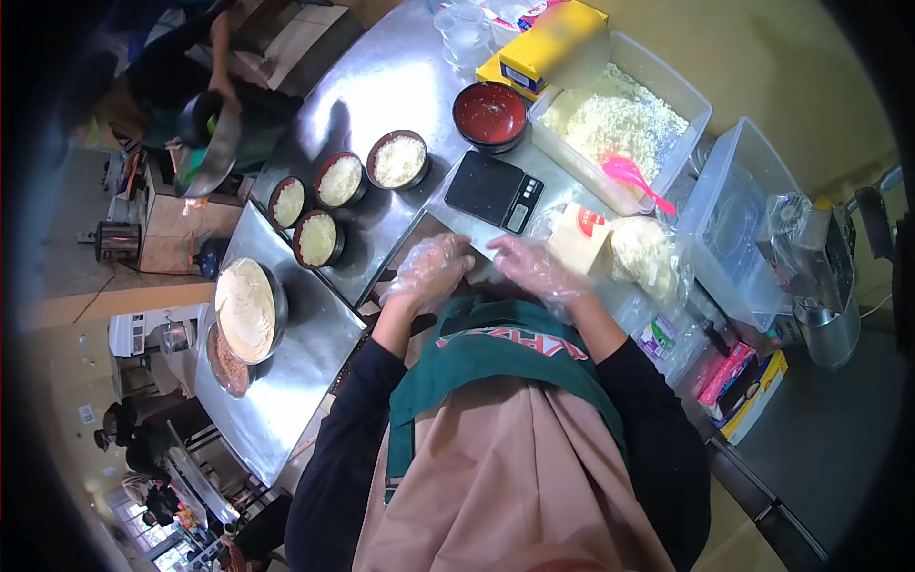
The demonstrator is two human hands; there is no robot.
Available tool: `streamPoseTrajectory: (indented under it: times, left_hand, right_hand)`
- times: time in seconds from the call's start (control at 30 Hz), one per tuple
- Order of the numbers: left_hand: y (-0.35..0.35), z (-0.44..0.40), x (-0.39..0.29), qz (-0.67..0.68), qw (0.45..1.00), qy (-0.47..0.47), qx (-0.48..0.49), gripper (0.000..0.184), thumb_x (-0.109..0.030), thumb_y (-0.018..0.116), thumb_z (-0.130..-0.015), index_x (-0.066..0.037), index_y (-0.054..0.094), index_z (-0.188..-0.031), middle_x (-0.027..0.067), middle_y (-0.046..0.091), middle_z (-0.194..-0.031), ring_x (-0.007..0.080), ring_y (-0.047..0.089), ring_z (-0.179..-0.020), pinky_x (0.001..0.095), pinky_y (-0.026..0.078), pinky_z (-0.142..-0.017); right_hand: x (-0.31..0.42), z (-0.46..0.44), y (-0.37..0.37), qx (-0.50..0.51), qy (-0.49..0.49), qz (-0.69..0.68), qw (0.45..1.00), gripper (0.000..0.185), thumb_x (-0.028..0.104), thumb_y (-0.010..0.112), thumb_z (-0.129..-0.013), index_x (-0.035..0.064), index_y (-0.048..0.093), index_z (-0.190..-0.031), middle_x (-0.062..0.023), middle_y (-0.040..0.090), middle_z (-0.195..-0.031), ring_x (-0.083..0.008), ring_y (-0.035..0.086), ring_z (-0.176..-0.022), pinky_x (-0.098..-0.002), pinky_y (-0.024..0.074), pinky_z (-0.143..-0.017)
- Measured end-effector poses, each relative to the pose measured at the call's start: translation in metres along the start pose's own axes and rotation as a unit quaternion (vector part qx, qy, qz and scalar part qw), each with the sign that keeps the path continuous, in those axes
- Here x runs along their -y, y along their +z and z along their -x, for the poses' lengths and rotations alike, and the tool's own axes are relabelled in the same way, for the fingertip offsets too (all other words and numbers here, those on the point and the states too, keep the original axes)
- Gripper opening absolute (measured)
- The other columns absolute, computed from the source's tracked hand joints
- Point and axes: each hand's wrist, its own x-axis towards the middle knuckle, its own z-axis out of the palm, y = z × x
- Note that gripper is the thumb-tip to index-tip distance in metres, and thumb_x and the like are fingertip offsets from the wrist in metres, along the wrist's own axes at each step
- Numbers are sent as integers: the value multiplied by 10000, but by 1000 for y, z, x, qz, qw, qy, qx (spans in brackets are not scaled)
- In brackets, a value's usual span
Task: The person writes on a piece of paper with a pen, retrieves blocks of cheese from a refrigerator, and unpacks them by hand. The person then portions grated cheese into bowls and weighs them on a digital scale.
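Both of my hands wear clear plastic gloves and hover at the table edge in front of the green apron. My left hand (429, 270) has its fingers loosely curled, with nothing visible in it. Opposite it, my right hand (537, 270) points inward with fingers apart and empty. Just beyond them lies a black digital scale (481, 189) with nothing on it. An empty bowl with a red inside (489, 114) stands behind the scale. Left of it are several dark bowls of white crumbly food, one (398, 160) nearest the scale. A paper packet (578, 238) is beside my right hand.
A clear tub (701, 110) of white crumbs holds a pink scoop (629, 173). Another clear tub (729, 229) stands right of it. Yellow boxes (562, 43) are at the back. A large flour bowl (250, 310) sits at left. Another person (221, 71) holds a pan.
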Motion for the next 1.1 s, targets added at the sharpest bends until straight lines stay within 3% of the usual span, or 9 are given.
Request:
streamPoseTrajectory:
  times: [0.07,0.13,0.23,0.4,0.53,0.77,0.8,0.93,1.1]
  left_hand:
    - [5,-17,13,35,998,-50,-9,422,-265,587,-843,-48,581,-1205,222,590,-1179,371,549,-1123,428,422,-965]
    - [18,-36,32,27,997,-71,19,532,-246,569,-871,-15,454,-1337,222,522,-1293,343,521,-1179,404,394,-1005]
    - [42,-67,57,114,986,-108,-64,695,-245,586,-865,14,276,-1429,247,372,-1428,362,406,-1303,385,316,-1088]
    - [43,-89,59,125,974,-150,-119,710,-253,650,-822,38,343,-1392,265,412,-1391,370,404,-1303,386,321,-1089]
    - [47,-98,74,116,979,-125,-110,713,-236,659,-806,20,349,-1395,254,417,-1391,368,443,-1273,392,359,-1062]
    - [53,-97,97,181,969,-123,-116,775,-172,655,-788,19,260,-1426,303,449,-1325,413,452,-1238,408,358,-1054]
    - [71,-97,120,170,970,-73,-156,759,-140,639,-789,23,260,-1425,285,430,-1348,396,472,-1219,410,362,-1049]
    - [59,-55,104,162,968,-110,-156,605,-101,572,-840,-12,338,-1391,222,493,-1304,296,556,-1131,396,438,-967]
    - [143,-28,232,199,955,-221,-16,553,-154,606,-842,-23,412,-1343,170,566,-1252,258,589,-1084,357,469,-923]
  right_hand:
    - [-14,-18,-7,-119,-129,221,959,398,241,555,-868,-3,537,-1182,-222,604,-1109,-352,584,-1050,-416,448,-944]
    - [-24,-51,-21,-186,-122,293,930,488,273,585,-838,14,504,-1243,-234,578,-1165,-372,538,-1126,-428,427,-978]
    - [-28,-95,-41,-205,-26,356,912,624,283,603,-833,38,401,-1370,-236,479,-1325,-365,471,-1217,-421,385,-1028]
    - [-22,-107,-40,-143,121,438,879,756,348,634,-809,39,321,-1424,-207,502,-1267,-350,504,-1178,-422,416,-992]
    - [-25,-97,-22,-142,160,440,872,767,336,648,-802,48,314,-1429,-189,523,-1218,-334,519,-1158,-418,431,-972]
    - [-21,-79,-22,-201,38,337,919,665,259,606,-836,26,341,-1400,-245,437,-1344,-390,477,-1205,-425,390,-1026]
    - [-26,-73,-17,-207,-10,327,922,582,228,569,-864,21,374,-1372,-239,460,-1330,-383,477,-1210,-426,384,-1034]
    - [-16,-28,2,-121,-74,252,957,455,217,519,-903,25,458,-1311,-204,536,-1262,-363,486,-1202,-435,385,-1027]
    - [-26,26,10,-86,2,208,974,404,270,530,-909,105,539,-1278,-178,567,-1237,-344,500,-1199,-437,378,-1036]
